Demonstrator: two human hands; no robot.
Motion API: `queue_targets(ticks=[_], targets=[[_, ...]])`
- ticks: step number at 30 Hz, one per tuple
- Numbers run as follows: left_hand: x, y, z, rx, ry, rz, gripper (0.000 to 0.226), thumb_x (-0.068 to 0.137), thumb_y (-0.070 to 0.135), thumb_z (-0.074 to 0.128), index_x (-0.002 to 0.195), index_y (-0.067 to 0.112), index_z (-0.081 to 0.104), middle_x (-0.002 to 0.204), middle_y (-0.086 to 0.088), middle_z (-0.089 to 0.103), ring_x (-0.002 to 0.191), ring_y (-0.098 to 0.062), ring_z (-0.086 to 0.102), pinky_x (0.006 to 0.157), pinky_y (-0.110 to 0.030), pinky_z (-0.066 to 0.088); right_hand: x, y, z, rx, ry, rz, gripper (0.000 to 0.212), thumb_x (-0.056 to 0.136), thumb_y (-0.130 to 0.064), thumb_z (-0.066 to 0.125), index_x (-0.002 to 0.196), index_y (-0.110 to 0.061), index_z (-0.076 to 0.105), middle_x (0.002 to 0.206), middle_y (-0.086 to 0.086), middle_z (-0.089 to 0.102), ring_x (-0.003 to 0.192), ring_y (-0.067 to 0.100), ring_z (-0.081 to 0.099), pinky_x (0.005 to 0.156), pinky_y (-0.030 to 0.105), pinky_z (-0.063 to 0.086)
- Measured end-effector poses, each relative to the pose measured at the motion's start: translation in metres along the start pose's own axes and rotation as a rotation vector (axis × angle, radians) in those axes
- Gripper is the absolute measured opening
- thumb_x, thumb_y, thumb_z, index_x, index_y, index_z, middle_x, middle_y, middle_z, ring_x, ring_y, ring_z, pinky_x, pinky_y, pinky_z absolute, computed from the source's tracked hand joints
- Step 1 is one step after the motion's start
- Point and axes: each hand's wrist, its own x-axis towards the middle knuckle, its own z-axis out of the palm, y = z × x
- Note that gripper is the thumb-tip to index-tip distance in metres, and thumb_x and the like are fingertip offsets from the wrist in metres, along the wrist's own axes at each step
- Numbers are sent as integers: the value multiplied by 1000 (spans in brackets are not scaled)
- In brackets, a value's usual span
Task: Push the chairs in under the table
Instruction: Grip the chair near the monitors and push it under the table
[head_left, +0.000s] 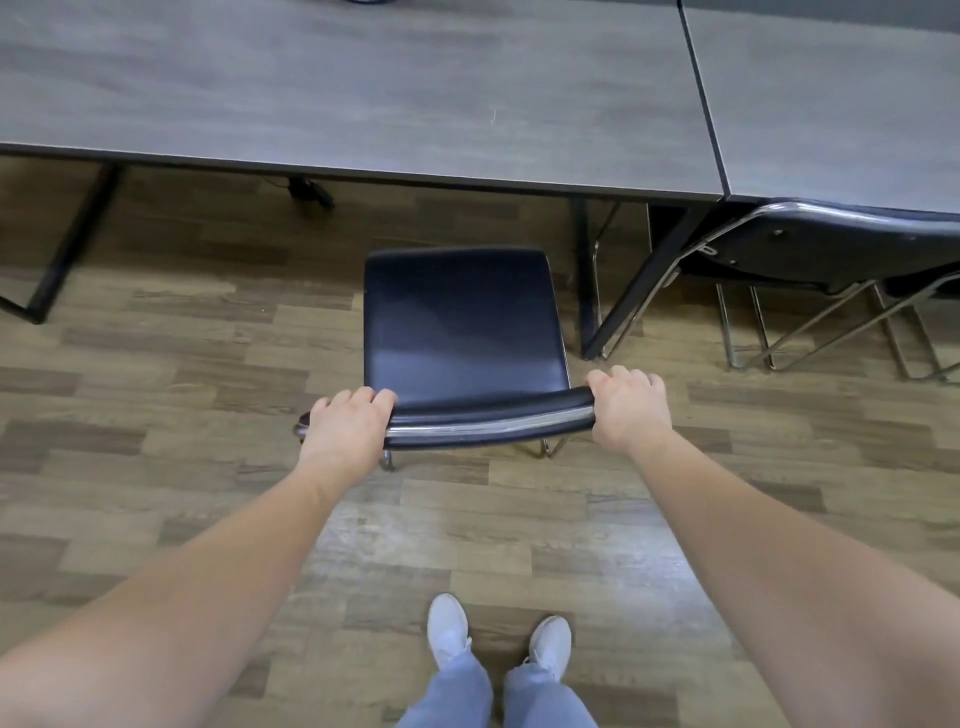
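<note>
We stand on the wood-pattern floor (156, 467) facing the grey table (363, 104), whose near edge runs across the view at twelve o'clock. The black chair (462, 327) sits in front of us, between our hands and the table; its seat is wholly out in the open, the front edge near the table's edge but not under it. Our left hand (348, 426) is wrapped over the left end of the backrest (488, 415), fingers curled over the padded top rail at about ten o'clock from our feet. Our right hand (628, 410) clasps the right end of the same rail at about one o'clock, fingers folded over the top. A chrome strip runs along the back of the rail between the two hands. At two o'clock a second chair (831, 244) is already tucked beneath a second table (831, 104) that butts against the first, its chrome legs showing below. Our white shoes (447, 629) and pale jeans sit at six o'clock. We can read no brand, label or writing anywhere on the chairs or tables.
</note>
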Motion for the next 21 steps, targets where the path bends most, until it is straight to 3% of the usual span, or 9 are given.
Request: queue_targets(ticks=[5, 13, 21], targets=[[5, -3, 2, -6, -5, 7, 42, 80, 2, 50, 114, 25, 53, 112, 2, 61, 106, -24, 57, 87, -39, 41, 0, 4, 1, 55, 16, 34, 40, 75, -17, 58, 114, -23, 54, 107, 3, 61, 106, 28, 54, 97, 37, 35], [23, -23, -7, 2, -29, 25, 44, 83, 3, 45, 118, 28, 52, 115, 5, 59, 109, -23, 53, 88, -38, 41, 4, -14, -3, 121, 81, 88, 32, 73, -9, 53, 103, -19, 57, 98, 3, 60, 98, 28, 54, 94, 36, 33], [84, -42, -32, 11, 27, 46, 42, 84, 2, 47, 116, 28, 52, 113, 3, 61, 106, -23, 55, 88, -37, 37, 43, -30, -17, 128, 141, 147, 29, 73, -5, 52, 99, -18, 56, 97, 3, 62, 98, 28, 54, 92, 37, 34]])
